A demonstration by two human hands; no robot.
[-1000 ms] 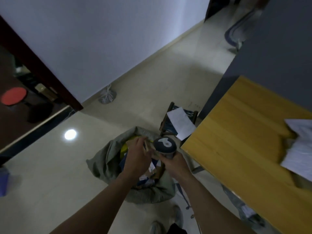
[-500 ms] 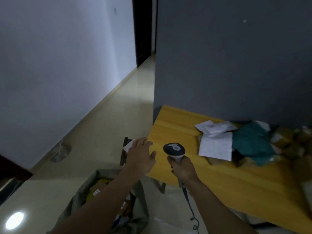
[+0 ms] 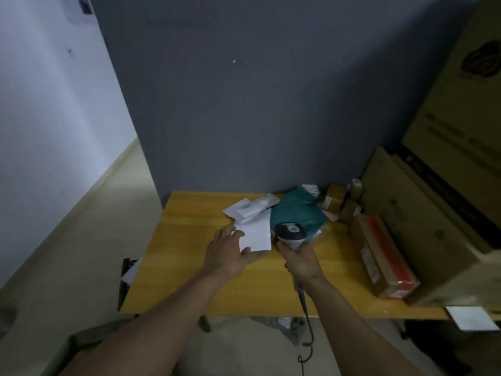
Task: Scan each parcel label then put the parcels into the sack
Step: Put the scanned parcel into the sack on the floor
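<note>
Scanner [image 3: 290, 234] upright, nose toward parcels [image 3: 296, 213]

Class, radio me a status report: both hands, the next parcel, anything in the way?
Left hand open, at edge of the white parcel. Right hand grips the scanner. Nothing blocks that parcel; teal parcel lies beside it.

On the bench [image 3: 189, 280], towards the wall behind it, we have a heap of envelopes [image 3: 252, 208] at the left, a soft bag [image 3: 298, 213] to their right and small boxes [image 3: 336, 198] behind the bag. Further right a long box [image 3: 379, 256] lies beside stacked cartons [image 3: 433, 213]. Our left hand [image 3: 227, 253] is at the front envelope [image 3: 257, 236]. Just right of it, our right hand [image 3: 301, 263] holds the scanner [image 3: 291, 234] before the bag.
</note>
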